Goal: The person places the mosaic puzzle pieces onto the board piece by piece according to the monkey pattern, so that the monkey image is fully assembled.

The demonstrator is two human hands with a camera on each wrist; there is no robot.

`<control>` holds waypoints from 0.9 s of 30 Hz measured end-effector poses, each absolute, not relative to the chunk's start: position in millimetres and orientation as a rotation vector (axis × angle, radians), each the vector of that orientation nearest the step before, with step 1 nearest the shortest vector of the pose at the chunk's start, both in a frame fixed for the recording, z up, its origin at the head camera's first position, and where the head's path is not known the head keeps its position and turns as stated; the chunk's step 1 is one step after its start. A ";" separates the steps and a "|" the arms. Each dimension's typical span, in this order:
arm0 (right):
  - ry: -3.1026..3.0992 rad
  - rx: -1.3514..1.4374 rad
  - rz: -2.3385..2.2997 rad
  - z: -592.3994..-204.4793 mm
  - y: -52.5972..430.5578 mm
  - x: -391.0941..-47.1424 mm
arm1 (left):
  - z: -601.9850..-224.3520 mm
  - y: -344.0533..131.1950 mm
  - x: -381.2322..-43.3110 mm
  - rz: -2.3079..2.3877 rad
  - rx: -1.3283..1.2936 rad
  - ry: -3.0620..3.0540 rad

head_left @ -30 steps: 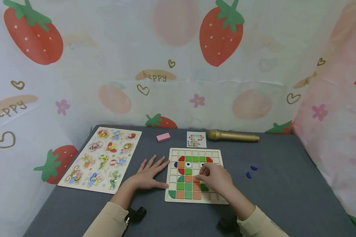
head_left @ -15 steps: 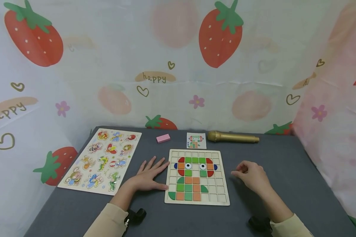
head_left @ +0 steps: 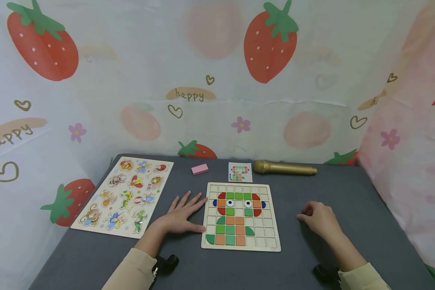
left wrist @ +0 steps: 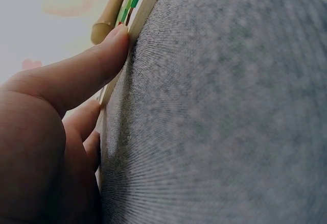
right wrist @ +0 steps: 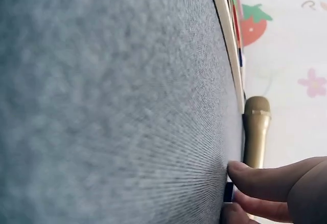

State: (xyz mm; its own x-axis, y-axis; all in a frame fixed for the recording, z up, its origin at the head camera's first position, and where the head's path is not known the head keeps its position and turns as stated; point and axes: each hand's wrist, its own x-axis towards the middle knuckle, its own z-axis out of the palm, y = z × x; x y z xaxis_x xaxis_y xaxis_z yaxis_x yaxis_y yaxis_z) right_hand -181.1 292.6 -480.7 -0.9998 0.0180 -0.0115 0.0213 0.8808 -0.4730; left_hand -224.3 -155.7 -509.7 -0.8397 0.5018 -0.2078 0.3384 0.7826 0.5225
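A square wooden grid board [head_left: 261,189] lies mid-table, bearing green, orange and red tiles [head_left: 230,229] and two eye tiles in an animal-like figure. My left hand [head_left: 181,217] is spread flat on its left side, thumb and a fingertip against the board's edge; the left wrist view shows the thumb [left wrist: 97,63] right at that edge. To the right of the board, my right hand [head_left: 320,219] is low over the cloth, its thumb and fingers pinching a small dark-blue tile [right wrist: 228,192], mostly hidden in the head view.
Behind the board lie a pattern card [head_left: 240,172], a gold microphone [head_left: 286,167] and a pink block [head_left: 199,168]. At left is a sticker-like insect puzzle board [head_left: 105,217]. A strawberry-print curtain [head_left: 239,104] stands behind the grey table [head_left: 348,209].
My right hand has left the board's tiles and moved right to where two loose blue pieces lay. A blue tile now shows at the board's right ear position. The left hand stays put.
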 end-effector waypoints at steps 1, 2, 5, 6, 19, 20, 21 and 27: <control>3.038 0.025 -0.767 -480.8 292.8 -181.5 | -509.5 -155.7 -224.2 0.680 0.641 2.637; 3.035 0.020 -0.769 -480.5 292.9 -182.1 | -509.4 -155.6 -224.1 0.679 0.640 2.637; 3.011 0.011 -0.774 -479.2 293.7 -183.5 | -509.4 -155.9 -223.7 0.676 0.640 2.638; 2.993 0.016 -0.793 -478.4 294.0 -183.8 | -509.4 -156.0 -223.6 0.676 0.640 2.638; 2.897 -0.087 -0.887 -476.6 288.0 -184.9 | -511.6 -157.9 -224.4 0.668 0.640 2.637; 2.900 -0.094 -0.894 -476.0 285.8 -184.4 | -511.5 -157.9 -224.4 0.667 0.641 2.637; 2.898 -0.100 -0.903 -475.0 283.3 -183.7 | -511.2 -157.7 -224.4 0.671 0.642 2.636; 2.830 -0.216 -0.974 -466.6 265.2 -178.6 | -510.1 -156.4 -225.1 0.670 0.655 2.638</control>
State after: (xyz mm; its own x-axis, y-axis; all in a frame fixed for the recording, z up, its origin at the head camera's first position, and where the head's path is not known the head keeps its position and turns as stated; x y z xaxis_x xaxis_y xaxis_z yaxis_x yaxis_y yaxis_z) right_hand -178.6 265.2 -466.6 -0.9798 -0.1806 -0.0856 -0.0896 0.7799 -0.6195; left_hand -225.1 -156.4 -510.1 -0.8356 0.5087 -0.2071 0.3482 0.7823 0.5166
